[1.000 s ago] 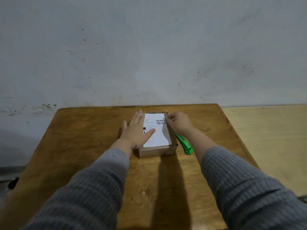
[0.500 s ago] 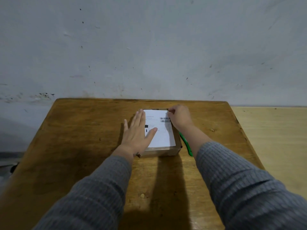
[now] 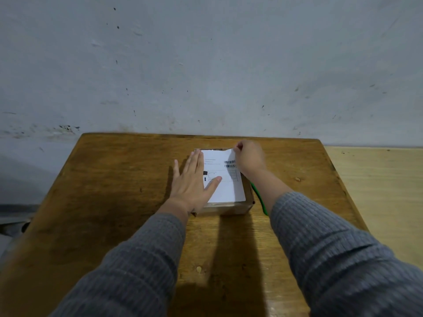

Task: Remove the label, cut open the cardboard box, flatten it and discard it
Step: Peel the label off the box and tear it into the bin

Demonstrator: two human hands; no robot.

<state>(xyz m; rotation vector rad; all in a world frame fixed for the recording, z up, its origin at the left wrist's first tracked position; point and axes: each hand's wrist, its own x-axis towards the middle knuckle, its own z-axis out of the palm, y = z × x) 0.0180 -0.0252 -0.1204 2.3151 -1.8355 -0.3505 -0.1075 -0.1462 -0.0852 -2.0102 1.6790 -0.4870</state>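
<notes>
Pinching the white paper label (image 3: 225, 181) corner, right hand (image 3: 250, 160); left hand (image 3: 194, 185) flat, splayed on cardboard box (image 3: 225, 208).

grey ribbed knit sleeves (image 3: 142, 266)

A plain, bare room, more like a storeroom or back workspace than a furnished home or office; which exactly cannot be told. A worn wooden table (image 3: 114, 191) with scuffed, darkened varnish stands pushed against a grey-white plaster wall (image 3: 206, 65) marked with specks, scratches and dirty smudges near the table's edge. To the right, a paler wooden surface (image 3: 377, 191) sits alongside the table. On the table rests a small cardboard box (image 3: 226, 208) with a printed shipping label (image 3: 225, 181), hinting at parcel handling. Lighting is dim and casts hard shadows.
</notes>
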